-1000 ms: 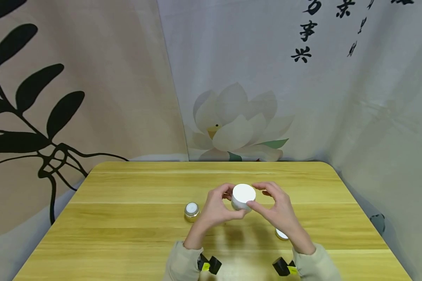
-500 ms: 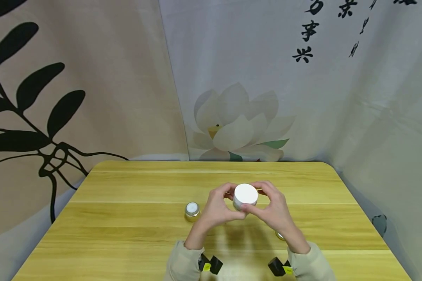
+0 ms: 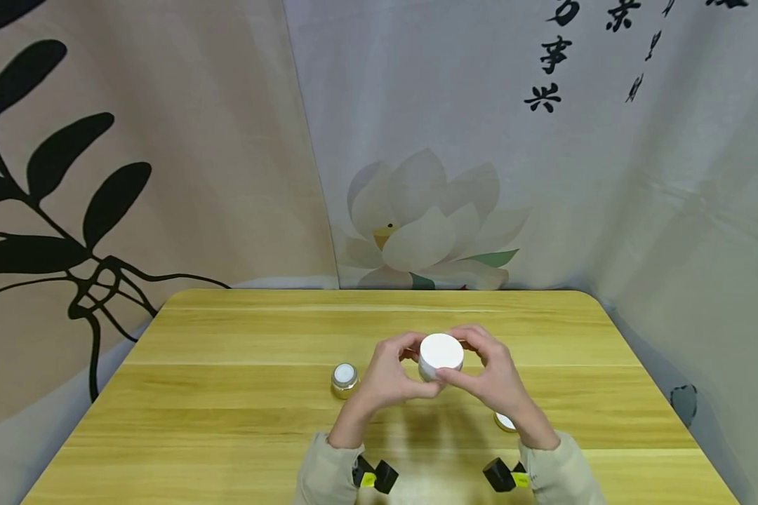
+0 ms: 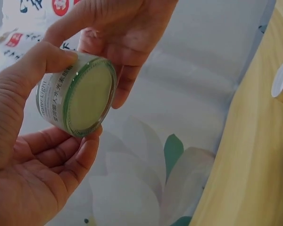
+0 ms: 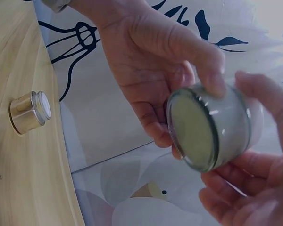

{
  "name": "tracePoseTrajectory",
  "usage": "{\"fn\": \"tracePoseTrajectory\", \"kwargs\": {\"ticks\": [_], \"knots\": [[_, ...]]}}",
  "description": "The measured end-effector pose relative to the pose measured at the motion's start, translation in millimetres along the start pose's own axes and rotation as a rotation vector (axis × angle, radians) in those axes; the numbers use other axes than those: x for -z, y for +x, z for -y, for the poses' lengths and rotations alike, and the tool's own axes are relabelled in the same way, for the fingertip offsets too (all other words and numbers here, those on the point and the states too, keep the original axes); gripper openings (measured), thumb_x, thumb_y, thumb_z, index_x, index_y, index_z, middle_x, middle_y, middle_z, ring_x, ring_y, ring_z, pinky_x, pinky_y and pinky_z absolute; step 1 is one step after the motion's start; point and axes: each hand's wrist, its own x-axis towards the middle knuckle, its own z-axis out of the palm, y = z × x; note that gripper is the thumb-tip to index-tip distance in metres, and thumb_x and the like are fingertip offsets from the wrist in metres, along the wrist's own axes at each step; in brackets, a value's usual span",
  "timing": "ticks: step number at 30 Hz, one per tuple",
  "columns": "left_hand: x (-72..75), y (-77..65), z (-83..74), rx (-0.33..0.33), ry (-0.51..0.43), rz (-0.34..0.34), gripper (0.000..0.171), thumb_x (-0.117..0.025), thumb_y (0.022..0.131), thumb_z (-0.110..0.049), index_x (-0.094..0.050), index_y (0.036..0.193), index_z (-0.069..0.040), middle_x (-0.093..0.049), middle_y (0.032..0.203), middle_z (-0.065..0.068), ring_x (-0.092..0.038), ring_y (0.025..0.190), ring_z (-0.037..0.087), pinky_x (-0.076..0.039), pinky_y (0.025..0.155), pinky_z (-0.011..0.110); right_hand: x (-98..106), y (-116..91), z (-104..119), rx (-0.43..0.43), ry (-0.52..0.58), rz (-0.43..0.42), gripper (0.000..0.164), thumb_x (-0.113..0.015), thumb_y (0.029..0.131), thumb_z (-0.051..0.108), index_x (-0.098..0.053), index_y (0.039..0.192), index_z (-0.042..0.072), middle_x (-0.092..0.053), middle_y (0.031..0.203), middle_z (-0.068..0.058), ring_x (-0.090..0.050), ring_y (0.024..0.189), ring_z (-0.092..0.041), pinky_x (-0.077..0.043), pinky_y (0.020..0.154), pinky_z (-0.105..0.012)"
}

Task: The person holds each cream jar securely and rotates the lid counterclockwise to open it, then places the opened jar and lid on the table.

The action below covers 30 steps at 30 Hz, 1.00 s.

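A round cosmetic jar (image 3: 441,351) with a white lid is held in the air above the table by both hands. My left hand (image 3: 394,372) grips its left side, thumb in front and fingers behind. From the other side my right hand (image 3: 495,373) grips it, thumb and fingers around the upper part. Seen from the left wrist, the jar (image 4: 87,96) shows a pale green base and a printed label, with the left thumb against its side. The right wrist view shows the jar's glass base (image 5: 195,129), slightly blurred.
A small gold jar (image 3: 344,380) with a silver neck and white top stands left of my left hand. Partly behind the right wrist lies a gold-rimmed white lid (image 3: 505,422). The wooden table (image 3: 240,421) meets a printed curtain (image 3: 240,175) at the back.
My right hand has moved a little left; its fingers, which stood off the jar's far side, are against it. The jar shifted slightly right, then slightly down.
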Motion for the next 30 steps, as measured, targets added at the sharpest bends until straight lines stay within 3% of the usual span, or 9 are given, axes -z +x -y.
{"fn": "tracePoseTrajectory", "kwargs": {"ticks": [4,8,10,14,18,22,26,30], "knots": [[0.6,-0.8,0.3,-0.001,0.002,0.002,0.04,-0.076,0.064,0.001,-0.062,0.1,0.007,-0.065,0.09,0.015,-0.057,0.077,0.016,-0.052,0.071,0.028,-1,-3,-7,-0.039,-0.016,0.014,0.05,-0.079,0.071,0.002,-0.06,0.117,0.007,-0.059,0.111,-0.005,-0.054,0.101,-0.015,-0.048,0.084,-0.033],[0.6,-1.0,1.0,-0.003,0.019,-0.003,0.043,-0.077,0.063,0.001,-0.061,0.102,0.009,-0.065,0.09,0.016,-0.058,0.078,0.02,-0.053,0.072,0.036,-5,-1,-3,-0.102,-0.099,-0.043,0.052,-0.085,0.065,0.011,-0.058,0.11,0.009,-0.058,0.11,-0.002,-0.052,0.105,-0.017,-0.046,0.086,-0.04],[0.6,-1.0,0.0,0.001,0.025,-0.006,0.044,-0.077,0.063,0.001,-0.061,0.103,0.009,-0.065,0.09,0.017,-0.058,0.078,0.021,-0.053,0.072,0.04,-6,0,-1,-0.118,-0.119,-0.064,0.051,-0.087,0.062,0.014,-0.059,0.105,0.009,-0.058,0.108,-0.002,-0.052,0.104,-0.017,-0.045,0.086,-0.038],[0.6,-1.5,-1.6,-0.002,0.037,-0.014,0.043,-0.077,0.063,0.002,-0.061,0.102,0.01,-0.065,0.09,0.017,-0.058,0.077,0.022,-0.053,0.071,0.034,-5,1,0,-0.074,-0.076,-0.048,0.049,-0.086,0.063,0.008,-0.062,0.105,0.008,-0.058,0.108,-0.005,-0.052,0.102,-0.018,-0.046,0.085,-0.032],[0.2,-1.8,-0.8,-0.019,0.047,-0.016,0.042,-0.077,0.063,0.002,-0.062,0.101,0.009,-0.065,0.089,0.017,-0.058,0.075,0.021,-0.052,0.069,0.026,1,1,-5,-0.006,0.032,0.035,0.048,-0.08,0.068,-0.002,-0.062,0.113,0.005,-0.056,0.112,-0.011,-0.051,0.104,-0.017,-0.046,0.084,-0.026],[-0.4,-1.7,1.2,-0.029,0.042,-0.007,0.04,-0.076,0.063,0.003,-0.061,0.1,0.009,-0.065,0.09,0.017,-0.058,0.076,0.022,-0.052,0.07,0.028,4,2,-10,0.027,0.104,0.106,0.048,-0.073,0.074,-0.006,-0.059,0.12,0.0,-0.054,0.117,-0.014,-0.049,0.108,-0.017,-0.046,0.085,-0.026],[-0.7,-1.5,1.9,-0.03,0.034,-0.007,0.042,-0.076,0.063,0.002,-0.061,0.102,0.009,-0.065,0.091,0.017,-0.059,0.077,0.022,-0.052,0.071,0.029,4,0,-10,-0.003,0.036,0.081,0.056,-0.075,0.073,-0.001,-0.055,0.125,0.002,-0.054,0.121,-0.01,-0.05,0.11,-0.02,-0.046,0.088,-0.032],[-0.2,-1.3,2.0,-0.026,0.031,-0.019,0.044,-0.076,0.063,0.001,-0.061,0.104,0.009,-0.065,0.091,0.017,-0.059,0.078,0.021,-0.053,0.072,0.033,0,-2,-8,-0.066,-0.071,0.002,0.059,-0.083,0.066,0.005,-0.055,0.118,0.006,-0.056,0.117,-0.006,-0.049,0.11,-0.019,-0.045,0.088,-0.041]]}}
